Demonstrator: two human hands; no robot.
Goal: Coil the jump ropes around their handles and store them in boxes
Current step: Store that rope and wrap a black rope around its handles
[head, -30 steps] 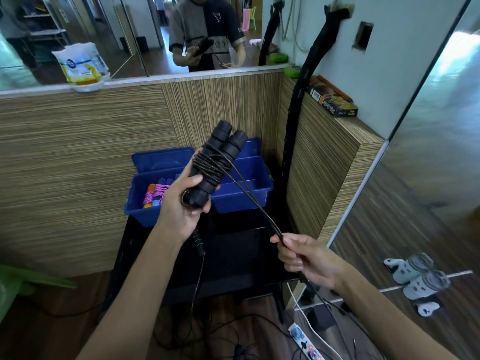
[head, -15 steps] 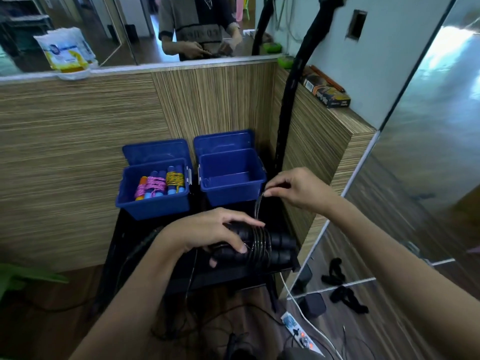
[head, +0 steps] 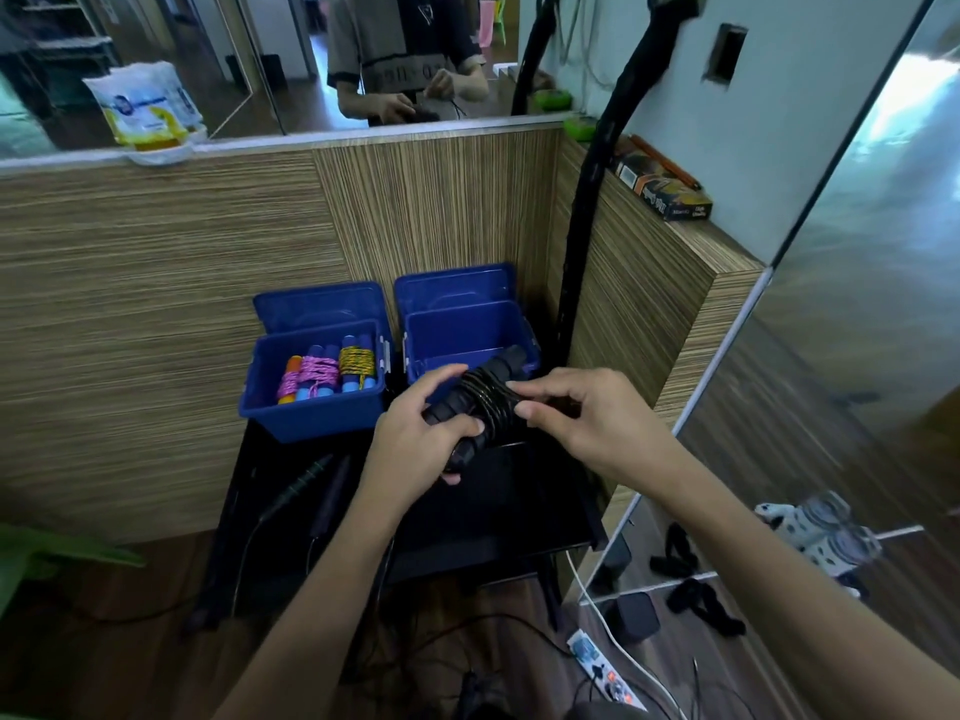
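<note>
Step in hand: by my reading, the last turns of black rope [head: 491,400] are being finished off around the paired black handles [head: 475,407], with the loose end about to be tucked.
Where the rope bundle is: held in the air just at the 6 o'clock side of the right-hand box [head: 470,337], above the dark counter [head: 519,504]; the handles lie side by side, tilted from lower left to upper right.
Left hand [head: 415,436]: fingers curled round the lower end of the handles, thumb on top, clamped on the bundle.
Right hand [head: 587,418]: fingertips brought together on the rope turns at the middle of the bundle; whether they pinch the free end cannot be told.
Doing it well: probably keep the left grip firm so the two handles stay parallel, lay the final turn tight against the others, and push the end under a neighbouring turn so nothing springs loose on release.
Risk: a slack last turn would likely let the coil unwind when dropped in.
Left-hand box [head: 311,407]: open and blue, at 9 o'clock of the hands; it holds coiled ropes, one wound in pink [head: 306,374], one in yellow [head: 356,360], on blue and orange handles.
Right-hand box: open and blue, at 12 o'clock of the hands; what shows of its inside looks bare, though the bundle hides the near part.
Lids: both stand up behind their boxes.
</note>
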